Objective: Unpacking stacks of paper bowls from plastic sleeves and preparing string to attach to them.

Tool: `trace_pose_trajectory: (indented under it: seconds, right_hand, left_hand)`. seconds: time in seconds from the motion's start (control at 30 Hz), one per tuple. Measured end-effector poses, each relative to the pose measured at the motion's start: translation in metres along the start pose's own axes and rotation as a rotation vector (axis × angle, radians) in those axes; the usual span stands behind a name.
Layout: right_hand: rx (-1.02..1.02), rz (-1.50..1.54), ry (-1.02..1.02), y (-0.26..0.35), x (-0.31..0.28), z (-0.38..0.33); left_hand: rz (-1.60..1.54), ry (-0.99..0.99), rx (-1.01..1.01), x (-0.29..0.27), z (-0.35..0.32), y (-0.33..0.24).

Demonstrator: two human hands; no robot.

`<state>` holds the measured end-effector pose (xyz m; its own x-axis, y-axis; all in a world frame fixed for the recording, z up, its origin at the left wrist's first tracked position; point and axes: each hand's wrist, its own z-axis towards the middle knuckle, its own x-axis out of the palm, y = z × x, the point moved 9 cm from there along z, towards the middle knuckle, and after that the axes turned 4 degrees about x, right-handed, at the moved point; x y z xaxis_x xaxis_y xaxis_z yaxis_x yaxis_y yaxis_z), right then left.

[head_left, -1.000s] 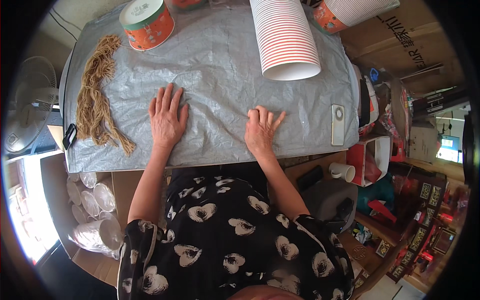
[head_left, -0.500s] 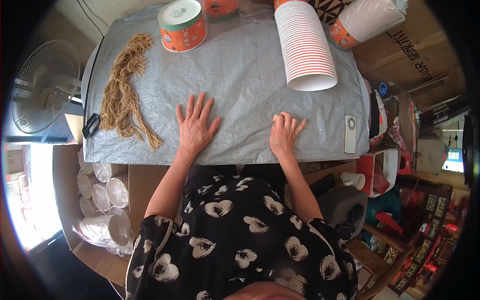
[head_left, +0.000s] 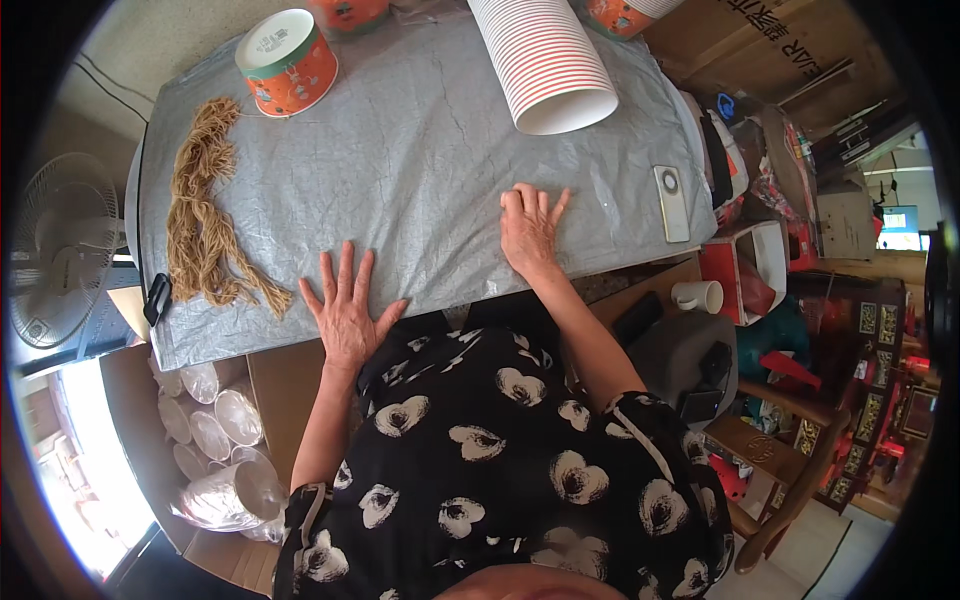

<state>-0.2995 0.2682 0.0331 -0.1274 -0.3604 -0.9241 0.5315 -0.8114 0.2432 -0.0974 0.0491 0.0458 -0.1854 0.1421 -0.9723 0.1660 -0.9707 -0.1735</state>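
Note:
My left hand [head_left: 347, 315] lies flat with fingers spread on the grey sheet [head_left: 400, 170] over the table, close to its near edge. To its left is a loose bundle of tan twine [head_left: 195, 220]. My right hand [head_left: 530, 235] rests farther in on the sheet, most of its fingers curled under and one finger sticking out to the right. Its thumb and fingertips are hidden, and nothing shows in it. Beyond it lies a long nested stack of white paper tubs [head_left: 545, 70] with red rims, its mouth toward me.
An upside-down orange tub [head_left: 290, 75] stands at the far left. A phone [head_left: 672, 205] lies near the right edge. Below the table are a carton of wrapped cups [head_left: 265, 400] and a white mug [head_left: 697, 296]. A fan [head_left: 65, 240] stands left.
The view has turned and shifted, so the table sits tilted and farther left in the picture. Both hands keep the same pose on the sheet; nothing has been picked up.

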Motion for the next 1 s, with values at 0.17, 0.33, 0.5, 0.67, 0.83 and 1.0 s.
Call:
trace_pose_trajectory:
  seconds: [0.17,0.33,0.5,0.67,0.83,1.0]
  right_hand:
    - [-0.008,0.018,0.001,0.001,0.0,-0.002]
    - [-0.012,0.013,-0.032,0.001,-0.002,-0.002]
    - [-0.023,0.054,-0.064,0.006,-0.008,-0.002]
    - [0.009,0.415,-0.233,-0.024,-0.022,0.009]
    - [0.179,0.431,-0.612,-0.091,-0.095,0.063]
    - [0.077,0.365,-0.64,-0.087,-0.143,0.115]
  left_hand:
    - [0.006,-0.012,0.007,0.003,-0.003,0.001]
    - [0.021,-0.022,0.008,0.001,-0.003,0.0]
    - [0.02,-0.05,0.024,-0.001,-0.005,0.001]
    - [0.002,-0.068,0.019,-0.003,-0.006,0.002]
    - [-0.017,-0.072,0.02,-0.005,-0.004,0.0]
    - [-0.011,-0.086,0.013,-0.008,-0.006,0.0]
